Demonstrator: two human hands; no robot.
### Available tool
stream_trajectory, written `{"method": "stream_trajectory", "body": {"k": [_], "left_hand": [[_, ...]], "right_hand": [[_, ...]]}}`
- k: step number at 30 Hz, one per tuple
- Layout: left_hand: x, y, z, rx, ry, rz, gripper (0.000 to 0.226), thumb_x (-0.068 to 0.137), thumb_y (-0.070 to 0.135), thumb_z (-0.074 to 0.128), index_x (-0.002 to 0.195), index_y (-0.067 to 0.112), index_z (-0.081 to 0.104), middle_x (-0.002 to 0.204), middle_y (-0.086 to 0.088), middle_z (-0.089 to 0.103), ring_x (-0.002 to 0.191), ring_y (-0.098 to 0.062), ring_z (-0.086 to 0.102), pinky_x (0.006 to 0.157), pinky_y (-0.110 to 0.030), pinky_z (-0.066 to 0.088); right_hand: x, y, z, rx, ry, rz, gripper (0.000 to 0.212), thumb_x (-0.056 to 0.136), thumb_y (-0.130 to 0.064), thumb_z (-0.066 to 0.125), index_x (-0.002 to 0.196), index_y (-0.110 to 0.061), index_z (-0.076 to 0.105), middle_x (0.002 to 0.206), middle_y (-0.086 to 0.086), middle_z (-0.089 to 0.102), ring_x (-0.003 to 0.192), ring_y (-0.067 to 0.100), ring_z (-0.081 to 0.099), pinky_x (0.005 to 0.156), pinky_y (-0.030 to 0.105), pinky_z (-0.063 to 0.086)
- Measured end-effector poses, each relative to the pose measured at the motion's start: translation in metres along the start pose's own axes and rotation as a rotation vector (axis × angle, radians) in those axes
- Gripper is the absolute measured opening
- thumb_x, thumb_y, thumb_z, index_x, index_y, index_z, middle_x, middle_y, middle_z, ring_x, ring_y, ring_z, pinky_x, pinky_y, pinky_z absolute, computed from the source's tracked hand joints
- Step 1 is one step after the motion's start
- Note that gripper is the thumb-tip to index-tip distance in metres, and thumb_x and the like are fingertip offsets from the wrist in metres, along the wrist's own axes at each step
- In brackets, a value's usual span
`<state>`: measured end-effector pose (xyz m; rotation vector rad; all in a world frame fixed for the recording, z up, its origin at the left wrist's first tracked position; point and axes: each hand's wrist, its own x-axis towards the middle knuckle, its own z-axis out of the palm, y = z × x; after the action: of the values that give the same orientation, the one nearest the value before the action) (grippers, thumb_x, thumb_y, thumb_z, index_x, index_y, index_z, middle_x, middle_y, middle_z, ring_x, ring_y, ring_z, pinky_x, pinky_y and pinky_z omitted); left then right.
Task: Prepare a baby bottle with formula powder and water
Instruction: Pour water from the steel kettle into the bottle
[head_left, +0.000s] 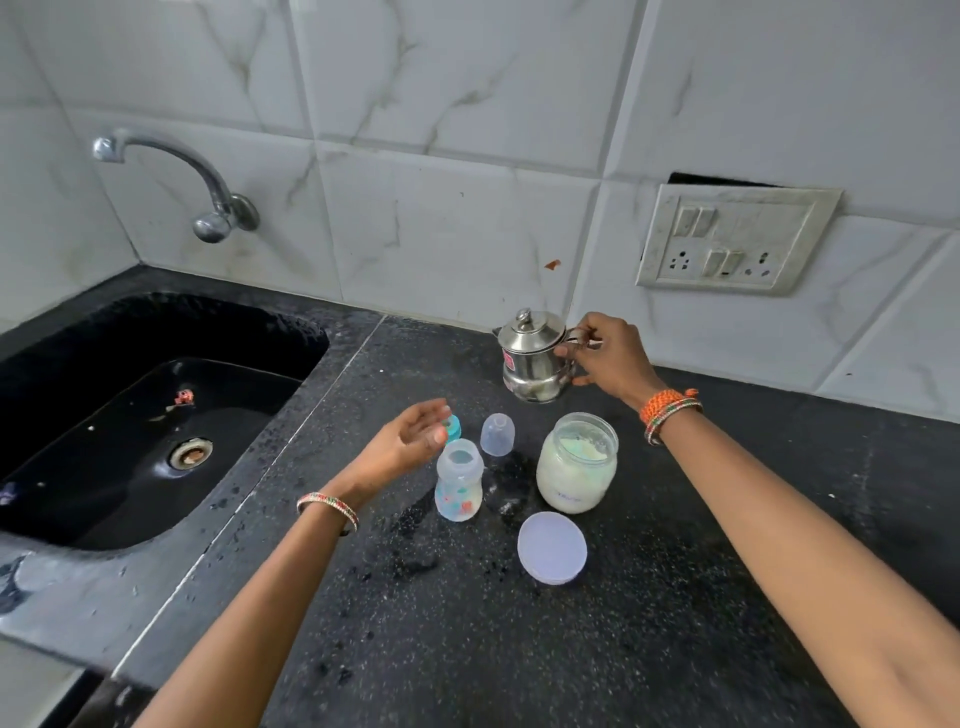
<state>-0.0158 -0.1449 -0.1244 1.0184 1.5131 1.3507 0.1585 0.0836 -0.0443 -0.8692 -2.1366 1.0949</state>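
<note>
Nearest, low and right of centre in the frame, a round white lid (552, 547) lies flat on the black speckled counter (675, 623). Just above it stands the open jar (577, 462) of pale formula powder. Left of the jar, at centre frame, the baby bottle (459, 479) stands upright with its neck open. Behind the bottle sits a clear cap (497, 434), and beside that a teal ring (453, 428), partly hidden by the left hand (410, 441). That hand hovers just left of the bottle, fingers loose and relaxed, gripping nothing. Farther back, right of centre, the right hand (608, 356) curls round the handle of a lidded steel pot (532, 356) by the tiled wall. At left lies the black sink (130, 426), a tap (176, 176) above it. A switchboard (735, 240) hangs at upper right.
</note>
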Motion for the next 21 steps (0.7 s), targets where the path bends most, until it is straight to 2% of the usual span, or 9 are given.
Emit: {"method": "stream_trajectory", "body": {"k": [2,3,5,9,12,14,16,19,21], "left_hand": [[-0.015,-0.016,0.009,-0.003,-0.033,-0.051,0.118,0.043,0.07,0.08,0.14,0.017,0.038,0.142,0.005,0.046,0.13,-0.01,0.046,0.102,-0.021,0.043],[-0.019,-0.023,0.014,0.001,-0.037,-0.078,0.116,0.043,0.065,0.083,0.139,0.016,0.038,0.142,0.004,0.047,0.131,-0.011,0.046,0.108,-0.028,0.04],[-0.023,-0.032,0.025,0.019,0.006,-0.091,0.096,0.048,0.052,0.087,0.129,0.021,0.047,0.135,0.003,0.055,0.126,-0.012,0.052,0.111,-0.039,0.037],[-0.02,-0.035,0.037,0.062,0.158,-0.044,0.061,0.06,0.034,0.086,0.112,0.024,0.057,0.119,0.001,0.066,0.112,-0.015,0.062,0.105,-0.044,0.043],[-0.017,-0.029,0.035,0.059,0.229,0.017,0.048,0.071,0.021,0.082,0.11,0.022,0.054,0.115,0.0,0.066,0.107,-0.017,0.063,0.098,-0.04,0.05],[-0.015,-0.02,0.03,0.062,0.279,0.072,0.047,0.073,0.019,0.081,0.11,0.02,0.051,0.113,-0.001,0.065,0.102,-0.017,0.064,0.082,-0.026,0.055],[-0.012,-0.013,0.022,0.092,0.286,0.141,0.051,0.072,0.021,0.081,0.112,0.018,0.05,0.112,-0.002,0.063,0.098,-0.013,0.062,0.071,-0.016,0.051],[-0.005,-0.006,0.011,0.124,0.254,0.197,0.06,0.063,0.038,0.082,0.113,0.024,0.052,0.111,0.0,0.063,0.099,-0.012,0.061,0.075,-0.016,0.05],[-0.003,-0.002,0.007,0.115,0.248,0.216,0.059,0.059,0.046,0.079,0.11,0.031,0.054,0.11,0.001,0.064,0.097,-0.009,0.062,0.076,-0.015,0.051]], "right_hand": [[-0.012,-0.009,-0.003,0.023,-0.002,-0.014,0.025,0.08,-0.008,0.073,0.074,-0.009,0.05,0.081,0.002,0.062,0.076,0.015,0.066,0.054,0.038,0.06],[-0.016,-0.011,-0.003,0.048,-0.01,-0.015,0.025,0.08,-0.008,0.073,0.073,-0.009,0.05,0.084,0.003,0.063,0.077,0.016,0.068,0.055,0.04,0.061],[-0.026,-0.014,-0.002,0.089,-0.026,-0.015,0.024,0.08,-0.008,0.073,0.074,-0.008,0.05,0.085,0.006,0.065,0.076,0.019,0.07,0.057,0.043,0.061],[-0.043,-0.019,0.005,0.127,-0.043,-0.014,0.023,0.08,-0.007,0.074,0.076,-0.007,0.051,0.08,0.007,0.065,0.075,0.017,0.07,0.058,0.043,0.061],[-0.051,-0.025,0.01,0.127,-0.019,-0.049,0.023,0.082,-0.009,0.072,0.074,-0.012,0.05,0.075,0.001,0.063,0.071,0.013,0.066,0.056,0.037,0.06],[-0.056,-0.028,0.013,0.129,0.001,-0.068,0.02,0.084,-0.011,0.069,0.077,-0.01,0.051,0.075,0.0,0.061,0.071,0.013,0.065,0.055,0.035,0.06],[-0.058,-0.027,0.015,0.129,0.044,-0.088,0.018,0.086,-0.013,0.068,0.085,-0.003,0.052,0.076,0.001,0.061,0.072,0.015,0.064,0.055,0.033,0.06],[-0.059,-0.024,0.014,0.11,0.112,-0.127,0.022,0.085,-0.018,0.069,0.087,-0.002,0.055,0.078,0.004,0.063,0.078,0.028,0.066,0.063,0.043,0.06],[-0.056,-0.026,0.01,0.094,0.132,-0.143,0.018,0.084,-0.021,0.07,0.085,-0.008,0.056,0.08,0.005,0.066,0.081,0.028,0.067,0.069,0.048,0.059]]}}
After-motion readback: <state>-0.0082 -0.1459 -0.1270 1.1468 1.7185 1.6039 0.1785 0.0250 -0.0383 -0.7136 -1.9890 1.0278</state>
